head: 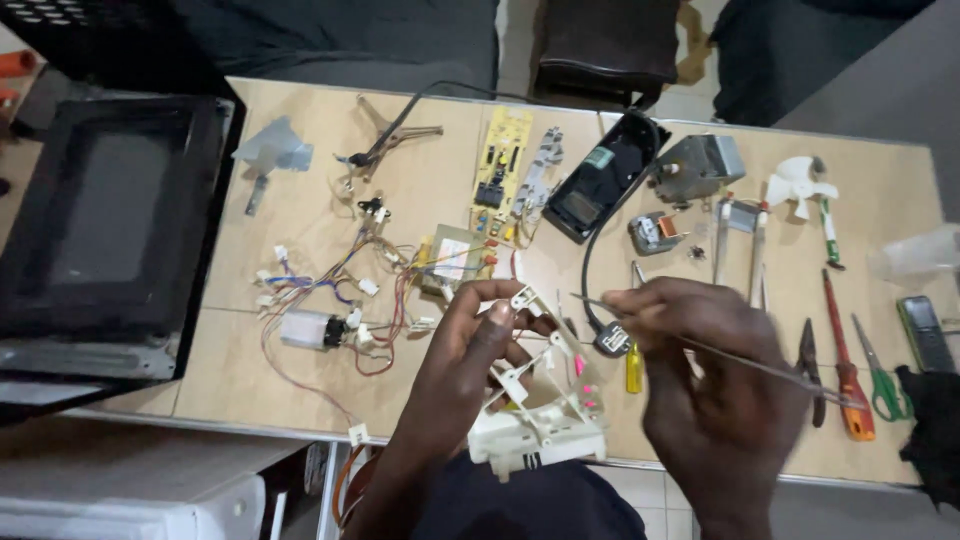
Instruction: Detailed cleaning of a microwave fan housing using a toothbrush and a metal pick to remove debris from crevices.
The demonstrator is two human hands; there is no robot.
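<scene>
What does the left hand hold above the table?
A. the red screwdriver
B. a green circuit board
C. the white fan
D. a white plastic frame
D: the left hand grips a white plastic frame, while the red screwdriver and white fan lie on the table.

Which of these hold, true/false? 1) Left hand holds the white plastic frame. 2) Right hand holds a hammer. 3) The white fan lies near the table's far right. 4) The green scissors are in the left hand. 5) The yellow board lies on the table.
1) True: the left hand grips the white plastic frame.
2) False: the right hand holds a thin metal rod.
3) True: the white fan lies there.
4) False: the green scissors lie on the table, right of the right hand.
5) True: the yellow board lies flat on it.
</scene>
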